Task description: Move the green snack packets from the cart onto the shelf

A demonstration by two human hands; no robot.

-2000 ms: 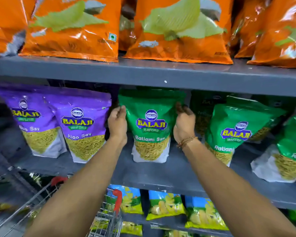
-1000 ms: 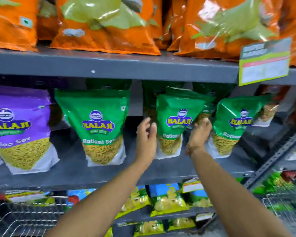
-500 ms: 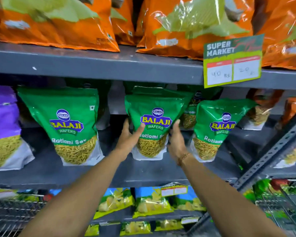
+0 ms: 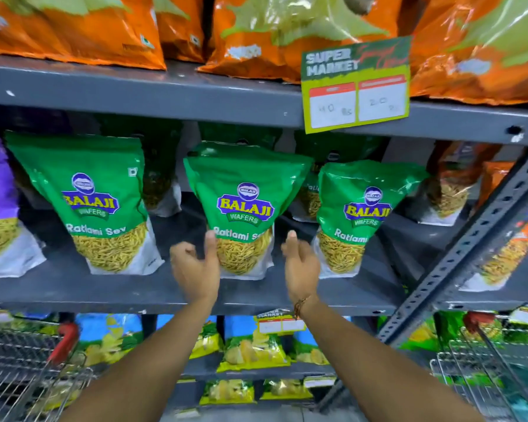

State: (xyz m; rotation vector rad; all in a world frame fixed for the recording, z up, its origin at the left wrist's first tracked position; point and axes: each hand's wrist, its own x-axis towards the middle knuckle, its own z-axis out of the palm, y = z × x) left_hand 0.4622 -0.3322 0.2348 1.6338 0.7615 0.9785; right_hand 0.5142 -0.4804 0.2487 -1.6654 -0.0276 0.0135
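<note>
Head view: three green Balaji Ratlami Sev foil pouches stand upright in the front row on the grey metal shelf (image 4: 73, 287): left pouch (image 4: 95, 202) at 9 o'clock, middle pouch (image 4: 241, 208) at centre, right pouch (image 4: 357, 214) at 3 o'clock. More green pouches sit behind them, count unclear. My left hand (image 4: 195, 266) is open, thumb touching the middle pouch's lower left edge. My right hand (image 4: 299, 263) is open, just beside its lower right corner, contact unclear. Neither grips it. Wire cart (image 4: 19, 376) at 8 o'clock.

Glossy plastic green packets (image 4: 244, 205), matt grey metal shelf (image 4: 104, 287)
</note>
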